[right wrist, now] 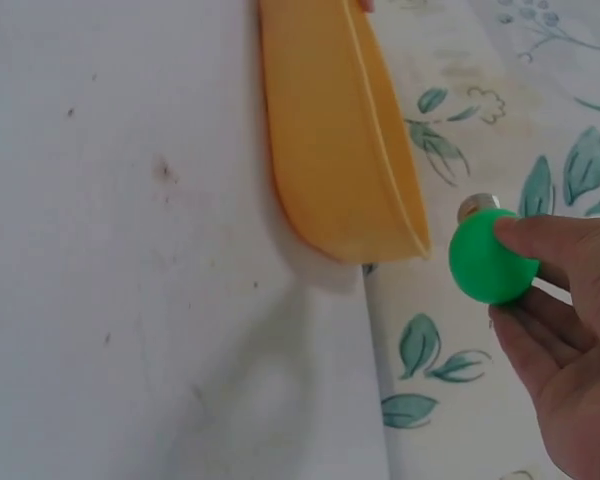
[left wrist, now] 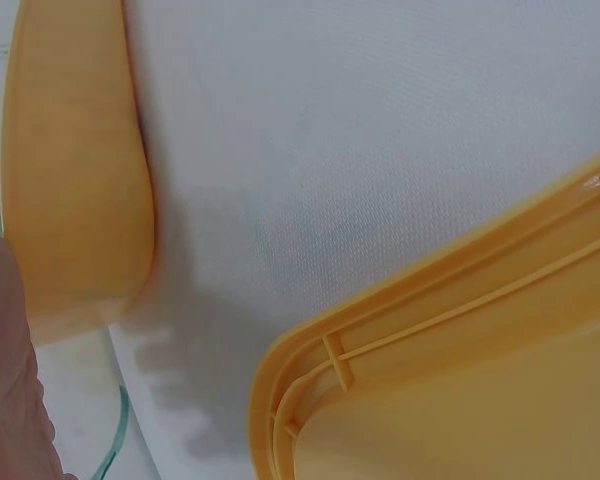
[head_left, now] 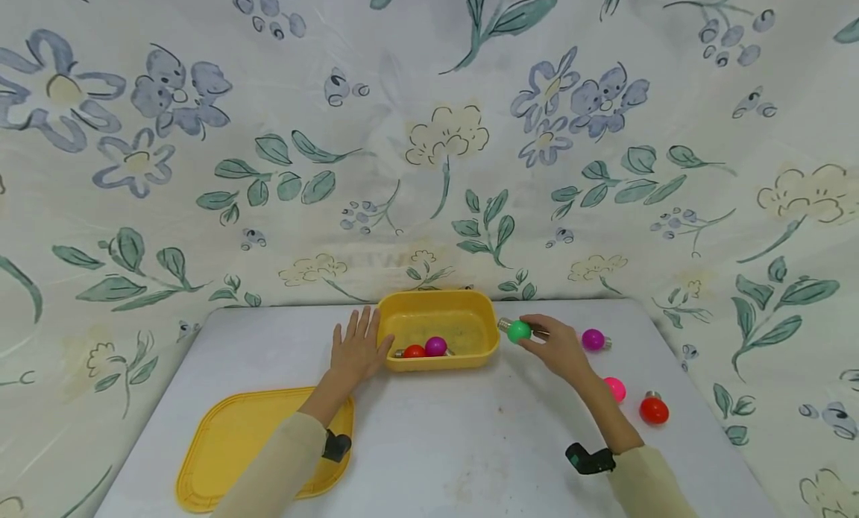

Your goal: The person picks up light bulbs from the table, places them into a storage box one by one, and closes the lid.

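Note:
Between thumb and fingers, my right hand (head_left: pixel 555 346) pinches a green light bulb (head_left: pixel 519 332), held just off the right end of a yellow plastic bin (head_left: pixel 439 364). The bulb's metal base points toward the bin in the head view; the right wrist view shows the green bulb (right wrist: pixel 492 258) close up. Inside the bin lie a red bulb (head_left: pixel 414 351) and a purple bulb (head_left: pixel 436 346). My left hand (head_left: pixel 357 348) is at the bin's left end with its fingers straight, the thumb near the rim; whether it presses the wall I cannot tell.
To the right on the white table (head_left: pixel 470 443) are another purple bulb (head_left: pixel 593 340), a pink bulb (head_left: pixel 614 388) partly behind my right forearm, and another red bulb (head_left: pixel 654 410). A yellow lid (head_left: pixel 235 443) lies at the left under my left forearm. Floral cloth (head_left: pixel 403 168) hangs behind.

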Demonstrator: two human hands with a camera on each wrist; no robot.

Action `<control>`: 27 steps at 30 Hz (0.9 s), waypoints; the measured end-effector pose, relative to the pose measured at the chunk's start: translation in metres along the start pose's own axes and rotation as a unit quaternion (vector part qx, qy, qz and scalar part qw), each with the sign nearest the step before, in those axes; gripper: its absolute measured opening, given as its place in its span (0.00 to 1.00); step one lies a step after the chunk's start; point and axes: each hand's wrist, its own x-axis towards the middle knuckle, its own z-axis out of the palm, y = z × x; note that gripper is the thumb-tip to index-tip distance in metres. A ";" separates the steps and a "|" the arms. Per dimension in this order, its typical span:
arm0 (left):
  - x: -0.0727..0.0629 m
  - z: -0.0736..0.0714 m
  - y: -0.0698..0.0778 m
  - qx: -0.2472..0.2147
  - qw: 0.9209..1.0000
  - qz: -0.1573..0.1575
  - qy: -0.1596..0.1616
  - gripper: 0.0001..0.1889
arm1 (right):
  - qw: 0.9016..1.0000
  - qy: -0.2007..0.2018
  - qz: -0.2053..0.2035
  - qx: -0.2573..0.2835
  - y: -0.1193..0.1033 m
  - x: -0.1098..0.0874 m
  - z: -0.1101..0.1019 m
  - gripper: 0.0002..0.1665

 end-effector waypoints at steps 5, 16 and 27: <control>0.000 0.000 0.000 -0.002 1.000 -0.003 -0.002 0.39 | 1.000 -0.017 -0.008 0.025 -0.007 0.012 0.012 0.24; 0.001 -0.001 0.000 0.002 1.000 -0.001 0.000 0.38 | 0.997 -0.050 0.029 0.046 -0.016 0.036 0.041 0.23; 0.001 0.000 0.000 0.002 1.000 -0.004 -0.007 0.38 | 0.995 -0.101 0.017 -0.001 -0.022 0.048 0.064 0.20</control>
